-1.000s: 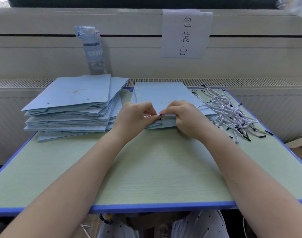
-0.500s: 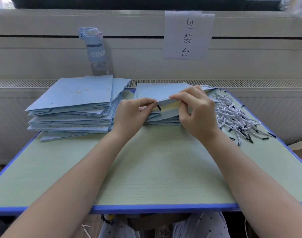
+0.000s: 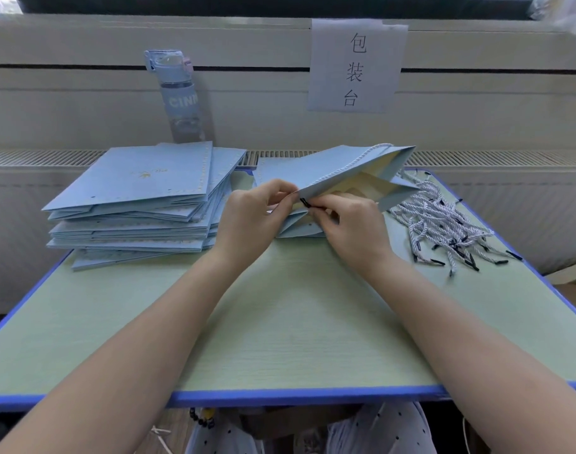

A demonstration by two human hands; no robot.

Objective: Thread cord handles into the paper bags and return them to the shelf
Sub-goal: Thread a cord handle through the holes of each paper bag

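A light blue paper bag [image 3: 332, 173] is held partly opened above a small pile of flat bags, its cream inside showing. A white cord [image 3: 352, 163] runs along its upper panel. My left hand [image 3: 250, 221] pinches the near corner of the bag's rim. Beside it, my right hand [image 3: 352, 224] pinches the black tip of a cord [image 3: 304, 203] at that same corner. A heap of loose white cords with black tips [image 3: 443, 224] lies at the right of the table.
A tall stack of flat blue bags [image 3: 139, 204] fills the table's back left. A water bottle [image 3: 178, 96] stands behind it on the ledge, near a paper sign [image 3: 355, 65]. The green table has a blue edge [image 3: 306, 396].
The top bag has been lifted and spread open from flat. My right hand moved from its upper edge down to the near corner, where it now pinches a black cord tip.
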